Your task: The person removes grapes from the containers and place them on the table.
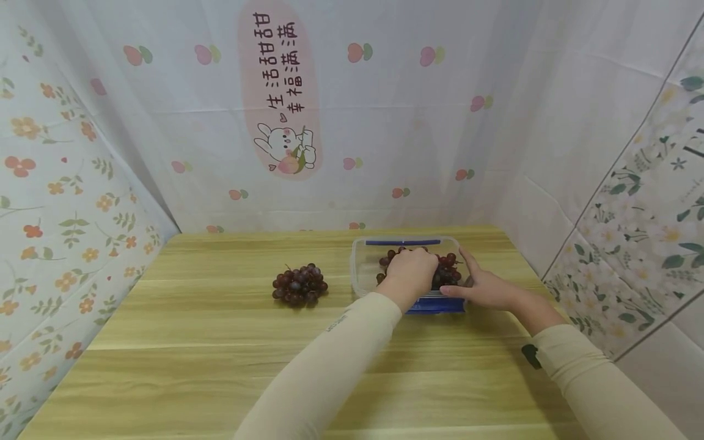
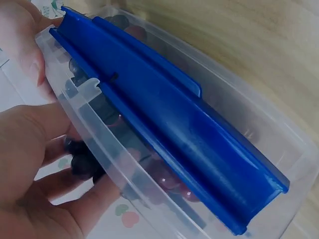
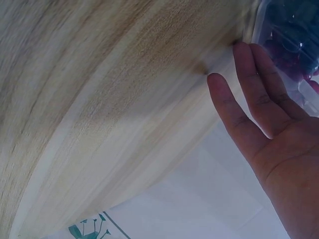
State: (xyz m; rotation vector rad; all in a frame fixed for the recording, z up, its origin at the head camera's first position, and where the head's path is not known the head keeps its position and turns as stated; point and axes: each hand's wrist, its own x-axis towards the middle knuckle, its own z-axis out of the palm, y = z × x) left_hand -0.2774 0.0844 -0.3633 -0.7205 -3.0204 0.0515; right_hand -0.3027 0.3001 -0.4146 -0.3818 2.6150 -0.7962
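A clear plastic food box [image 1: 360, 269] with blue clips stands on the table, holding dark red grapes [image 1: 448, 269]. Reaching over the near rim, my left hand [image 1: 411, 272] is down inside the box, its fingers bent round some of the grapes. Most of its fingertips are hidden in the head view. In the left wrist view, dark grapes [image 2: 84, 167] show between those fingers, beside the blue clip [image 2: 164, 114]. My right hand [image 1: 489, 288] rests against the box's right end, thumb at the near rim. Its fingers [image 3: 256, 89] extend straight along the outer wall.
Left of the box, a second bunch of grapes [image 1: 299, 285] lies on the wood-grain table [image 1: 220, 342]. A small black object [image 1: 531, 356] shows beside the right sleeve. Patterned cloth [image 1: 357, 122] hangs behind the table and along both sides.
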